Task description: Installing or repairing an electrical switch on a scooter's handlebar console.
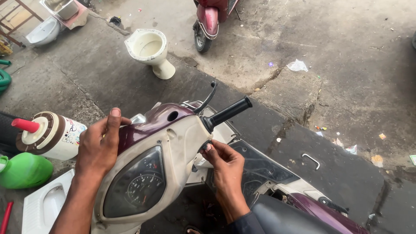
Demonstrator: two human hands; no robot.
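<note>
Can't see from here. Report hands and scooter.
Left hand grips purple handlebar cover. Right hand, fingers under black grip. Nothing in the way.

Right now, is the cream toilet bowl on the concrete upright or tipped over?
Upright. The toilet bowl stands on its pedestal base on the concrete, its open rim facing up and the inside of the bowl visible from above.

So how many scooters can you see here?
2: the maroon scooter under both hands, and a red scooter parked at the top edge, only partly in view. Others may be out of frame.
</note>
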